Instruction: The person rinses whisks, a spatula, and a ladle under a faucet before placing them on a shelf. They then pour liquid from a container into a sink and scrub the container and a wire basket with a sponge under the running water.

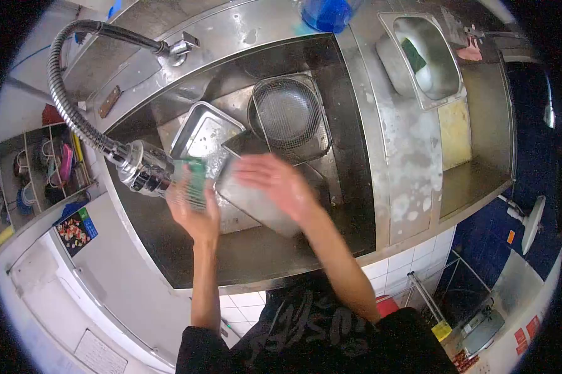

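Observation:
My left hand (pixel 193 209) is under the spray head (pixel 142 168) of the tap, closed round a green scouring pad (pixel 196 176) that is blurred by motion and running water. My right hand (pixel 273 185), also smeared, has its fingers stretched out with nothing visible in them. Below it in the sink a flat metal tray (pixel 256 202) lies tilted, partly hidden by that hand and forearm. A shallow wet steel pan (pixel 209 128) sits behind my left hand. Further back, a wire basket (pixel 288 112) rests on a tray in the sink.
On the right counter stands a deep steel container (pixel 446 81) with a green pad (pixel 413 55) and something white inside. A blue container (pixel 326 14) is at the back. A wooden-handled tool (pixel 110 101) lies on the left ledge, beside the curved tap hose (pixel 59 81).

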`<state>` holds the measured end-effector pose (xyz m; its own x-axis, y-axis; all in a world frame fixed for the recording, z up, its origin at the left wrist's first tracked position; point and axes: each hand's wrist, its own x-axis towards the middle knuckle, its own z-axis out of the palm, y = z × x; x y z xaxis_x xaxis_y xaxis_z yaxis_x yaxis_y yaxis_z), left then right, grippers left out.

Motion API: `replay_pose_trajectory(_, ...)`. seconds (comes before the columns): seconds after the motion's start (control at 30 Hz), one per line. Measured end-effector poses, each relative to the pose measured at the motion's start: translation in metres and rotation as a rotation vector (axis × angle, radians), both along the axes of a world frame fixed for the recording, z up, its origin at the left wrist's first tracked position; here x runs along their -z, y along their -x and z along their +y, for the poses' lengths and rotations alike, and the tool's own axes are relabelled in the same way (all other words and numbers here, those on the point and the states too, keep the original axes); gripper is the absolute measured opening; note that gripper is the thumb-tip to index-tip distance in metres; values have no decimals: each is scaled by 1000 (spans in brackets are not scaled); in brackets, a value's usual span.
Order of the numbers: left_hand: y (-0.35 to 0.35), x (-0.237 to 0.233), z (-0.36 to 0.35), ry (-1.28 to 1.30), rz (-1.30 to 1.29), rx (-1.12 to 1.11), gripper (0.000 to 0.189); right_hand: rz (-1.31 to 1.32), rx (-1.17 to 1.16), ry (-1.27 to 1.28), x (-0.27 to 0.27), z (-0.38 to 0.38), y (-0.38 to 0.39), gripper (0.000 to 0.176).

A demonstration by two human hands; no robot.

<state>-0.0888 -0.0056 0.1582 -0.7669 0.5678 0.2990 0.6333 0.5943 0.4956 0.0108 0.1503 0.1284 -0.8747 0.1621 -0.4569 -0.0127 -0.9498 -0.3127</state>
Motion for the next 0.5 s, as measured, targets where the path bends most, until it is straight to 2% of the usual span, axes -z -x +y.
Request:
replay_pose_trajectory(0.03,0,-1,5,-66,-27,-62,46,-67,-1,-195,-5,17,-25,46)
replay_pose_trajectory(0.07,-2,-3,10,-134,-51,-129,47,-281,-2,-394,-4,28,-49,42)
replay_pose_trajectory(0.1,-13,-7,16,-58,-107,26,47,-494,-9,-594,1,33,-73,38)
replay_pose_trajectory(0.2,-46,-11,56,86,-299,495,43,-1059,-224,-1246,58,19,-126,41)
replay_pose_trajectory(0.23,-39,-7,63,73,-301,493,43,-1233,-332,-1470,78,12,-136,40)
replay_pose_trajectory(0.27,-29,-1,66,157,-197,451,40,-1331,-353,-1479,117,2,-152,37)
replay_pose_trajectory(0.3,-15,4,66,246,-93,416,37,-1343,-353,-1473,111,9,-149,37)
replay_pose_trajectory(0.37,37,5,58,276,-119,183,35,-1205,-288,-487,91,24,-131,34)
replay_pose_trajectory(0.4,41,6,52,291,-114,189,35,-1057,-42,-408,152,5,-169,32)
replay_pose_trajectory(0.43,45,8,46,335,-87,221,36,-1046,-39,-396,133,1,-155,32)
replay_pose_trajectory(0.47,47,8,43,376,-62,250,38,-1039,155,-320,111,-1,-142,31)
replay_pose_trajectory(0.5,23,-9,48,650,-181,358,38,-1029,351,-245,93,-1,-133,32)
